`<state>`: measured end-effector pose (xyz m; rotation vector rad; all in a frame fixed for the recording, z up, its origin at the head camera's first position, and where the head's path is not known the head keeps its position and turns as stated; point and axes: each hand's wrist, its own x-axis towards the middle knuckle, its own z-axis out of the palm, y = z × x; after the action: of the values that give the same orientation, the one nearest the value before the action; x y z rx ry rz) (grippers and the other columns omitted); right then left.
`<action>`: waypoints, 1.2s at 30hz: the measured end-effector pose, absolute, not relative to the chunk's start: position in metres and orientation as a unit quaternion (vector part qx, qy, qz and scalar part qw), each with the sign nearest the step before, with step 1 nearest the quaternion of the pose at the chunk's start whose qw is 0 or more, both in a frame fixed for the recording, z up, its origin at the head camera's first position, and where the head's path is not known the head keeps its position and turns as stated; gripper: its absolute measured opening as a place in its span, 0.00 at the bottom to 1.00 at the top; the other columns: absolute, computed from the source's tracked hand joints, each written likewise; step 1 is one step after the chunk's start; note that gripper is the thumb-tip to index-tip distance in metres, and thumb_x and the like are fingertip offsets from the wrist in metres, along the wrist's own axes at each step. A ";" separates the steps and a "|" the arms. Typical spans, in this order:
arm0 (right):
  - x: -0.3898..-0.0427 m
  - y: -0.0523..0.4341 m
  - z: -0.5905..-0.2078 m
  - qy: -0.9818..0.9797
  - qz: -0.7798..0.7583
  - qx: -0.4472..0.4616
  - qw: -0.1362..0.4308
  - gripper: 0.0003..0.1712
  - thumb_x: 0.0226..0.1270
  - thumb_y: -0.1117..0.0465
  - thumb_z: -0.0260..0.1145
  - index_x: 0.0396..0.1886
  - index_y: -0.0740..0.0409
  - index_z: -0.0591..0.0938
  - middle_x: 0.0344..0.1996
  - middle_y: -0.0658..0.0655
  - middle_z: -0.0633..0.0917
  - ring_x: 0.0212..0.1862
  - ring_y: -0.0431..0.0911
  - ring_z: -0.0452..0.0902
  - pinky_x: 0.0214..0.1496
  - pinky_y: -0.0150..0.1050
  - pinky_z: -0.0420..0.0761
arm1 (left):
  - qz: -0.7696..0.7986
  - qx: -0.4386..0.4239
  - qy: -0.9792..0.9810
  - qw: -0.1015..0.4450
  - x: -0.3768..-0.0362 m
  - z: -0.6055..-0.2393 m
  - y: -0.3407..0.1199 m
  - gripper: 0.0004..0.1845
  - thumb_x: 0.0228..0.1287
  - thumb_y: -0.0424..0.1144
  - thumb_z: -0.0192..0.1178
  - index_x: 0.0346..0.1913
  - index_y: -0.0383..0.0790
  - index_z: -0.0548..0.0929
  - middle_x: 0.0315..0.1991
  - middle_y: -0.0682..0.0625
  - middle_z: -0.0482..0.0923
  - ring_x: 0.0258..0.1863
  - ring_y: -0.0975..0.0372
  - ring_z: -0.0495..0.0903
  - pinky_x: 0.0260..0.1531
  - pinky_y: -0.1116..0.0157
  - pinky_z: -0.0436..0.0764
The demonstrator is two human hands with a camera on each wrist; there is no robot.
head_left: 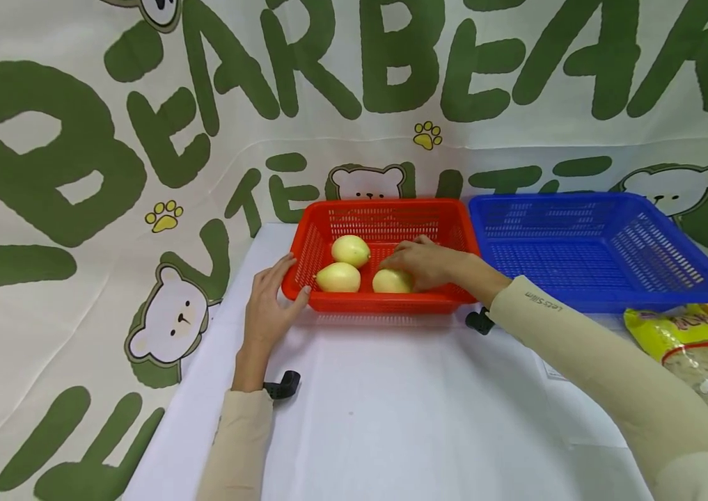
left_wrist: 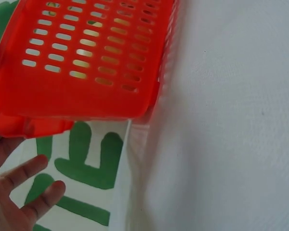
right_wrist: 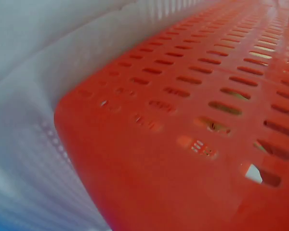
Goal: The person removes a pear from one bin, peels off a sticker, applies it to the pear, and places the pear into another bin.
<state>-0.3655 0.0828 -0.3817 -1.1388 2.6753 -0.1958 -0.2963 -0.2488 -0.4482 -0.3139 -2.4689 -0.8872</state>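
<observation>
A red plastic basket (head_left: pixel 385 300) holds several pale yellow lemons. Two of them, an upper lemon (head_left: pixel 350 250) and a lower lemon (head_left: pixel 338 277), lie in its left half. My right hand (head_left: pixel 425 264) reaches inside and grips a third lemon (head_left: pixel 392 281); its fingertips are partly hidden. At the basket's left front corner my left hand (head_left: pixel 269 303) is spread, thumb and fingers beside the rim. The left wrist view shows its fingers (left_wrist: pixel 45 197) apart, just below the red basket (left_wrist: pixel 77 96). In the right wrist view the slotted wall of the basket (right_wrist: pixel 149 168) hides the right hand.
A blue plastic basket (head_left: pixel 585 300) stands right beside the red one. Farther right lies a yellow printed bag (head_left: pixel 698 362). The table (head_left: pixel 385 410) has a white cover, and a lettered cloth (head_left: pixel 303 139) hangs behind and at the left.
</observation>
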 end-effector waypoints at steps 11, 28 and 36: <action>-0.339 0.109 -0.352 0.932 -0.078 -0.352 -0.034 0.45 0.46 0.43 0.80 0.65 0.53 0.79 0.58 0.55 0.81 0.63 0.51 0.66 0.63 0.55 0.60 | -0.327 -0.112 -0.909 0.233 -0.294 -0.448 -0.247 0.33 0.65 0.57 0.59 0.72 0.53 0.72 0.73 0.62 0.64 0.65 0.56 0.65 0.55 0.43 0.76; -0.205 0.160 -0.393 0.884 -0.197 -0.416 -0.083 0.46 0.38 0.47 0.85 0.62 0.52 0.80 0.57 0.49 0.81 0.63 0.49 0.68 0.58 0.52 0.63 | -0.333 -0.086 -0.915 0.211 -0.296 -0.441 -0.252 0.34 0.65 0.59 0.59 0.74 0.56 0.69 0.75 0.62 0.61 0.68 0.55 0.62 0.59 0.40 0.72; -0.190 0.166 -0.424 0.883 -0.171 -0.436 -0.008 0.51 0.44 0.55 0.85 0.71 0.42 0.73 0.65 0.44 0.76 0.68 0.48 0.63 0.57 0.53 0.58 | -0.350 -0.096 -0.909 0.203 -0.294 -0.447 -0.245 0.34 0.66 0.58 0.58 0.74 0.54 0.69 0.75 0.62 0.61 0.67 0.54 0.62 0.60 0.41 0.70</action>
<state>-0.1903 0.1656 -0.4242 -1.3774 2.7904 -0.5402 -0.2943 -0.2454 -0.4465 -0.2687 -2.5377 -0.9771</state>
